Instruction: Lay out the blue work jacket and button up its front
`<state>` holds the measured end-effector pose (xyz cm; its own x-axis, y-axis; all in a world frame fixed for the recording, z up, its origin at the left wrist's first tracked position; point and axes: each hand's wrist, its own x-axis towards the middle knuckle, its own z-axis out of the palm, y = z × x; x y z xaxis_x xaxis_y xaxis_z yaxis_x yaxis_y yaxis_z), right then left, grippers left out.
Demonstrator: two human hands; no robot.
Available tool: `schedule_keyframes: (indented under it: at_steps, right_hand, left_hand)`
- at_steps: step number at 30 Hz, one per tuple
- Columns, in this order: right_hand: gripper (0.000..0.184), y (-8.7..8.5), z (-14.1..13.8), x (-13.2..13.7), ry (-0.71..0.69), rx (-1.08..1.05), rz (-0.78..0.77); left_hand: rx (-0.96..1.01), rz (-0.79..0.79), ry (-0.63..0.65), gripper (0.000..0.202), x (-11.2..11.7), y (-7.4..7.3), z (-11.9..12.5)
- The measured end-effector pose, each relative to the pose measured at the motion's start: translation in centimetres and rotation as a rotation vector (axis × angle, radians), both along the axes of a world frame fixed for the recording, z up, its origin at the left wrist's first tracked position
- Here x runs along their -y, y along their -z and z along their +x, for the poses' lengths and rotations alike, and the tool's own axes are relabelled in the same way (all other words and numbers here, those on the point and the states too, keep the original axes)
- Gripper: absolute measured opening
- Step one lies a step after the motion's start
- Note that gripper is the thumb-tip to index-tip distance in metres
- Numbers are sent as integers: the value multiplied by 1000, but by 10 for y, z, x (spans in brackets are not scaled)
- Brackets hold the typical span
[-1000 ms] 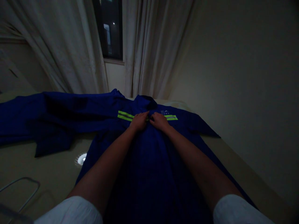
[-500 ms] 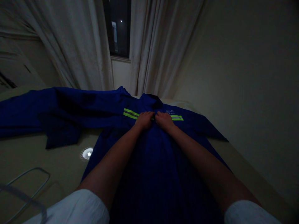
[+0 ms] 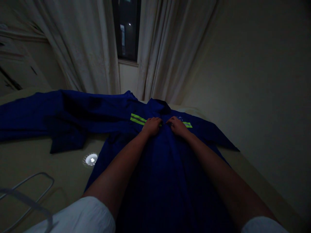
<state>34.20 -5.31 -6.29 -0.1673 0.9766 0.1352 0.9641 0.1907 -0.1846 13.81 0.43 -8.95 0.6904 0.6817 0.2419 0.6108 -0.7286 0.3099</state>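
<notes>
- At my far left, a bent wire [image 3: 50, 184] curves above a pale surface [image 3: 66, 174].
- The blue jacket [image 3: 155, 181] lies spread on that surface, straight ahead of me, collar [image 3: 157, 105] away, one sleeve [image 3: 31, 113] stretched out to the left with its end folded toward me.
- Just beside the jacket's left edge, a bright round spot [image 3: 91, 159] shows on the surface.
- My left arm reaches forward and inward, nearly straight, slanting from lower left to the jacket's chest.
- My left hand [image 3: 152, 126] is palm down, fingers curled narrow over the inner end of a yellow strip [image 3: 138, 119]; I cannot tell whether they grip cloth.
- A small gap parts my hands.
- My right hand [image 3: 178, 126] is bent inward, fingertips close together, pointing left at the front; whether they pinch cloth, I cannot tell.
- My right arm slants back to lower right, over the jacket.
</notes>
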Motion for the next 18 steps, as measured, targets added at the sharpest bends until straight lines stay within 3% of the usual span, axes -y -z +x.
schedule_keyframes:
  at_steps: [3, 6, 9, 18]
  right_hand:
    - [19, 1, -9, 1, 49, -47, 39]
    - [27, -1, -23, -3, 40, -4, 77]
    - [22, -6, -32, -7, 70, 116, 11]
    - [32, -11, -34, -2, 127, 252, -23]
  left_hand:
    - [1, 2, -5, 50, 1, -1, 1]
    - [-4, 6, -8, 45, 1, -1, 1]
    - [-9, 12, -10, 41, 0, 0, 1]
    - [-13, 10, -12, 52, 0, 1, 2]
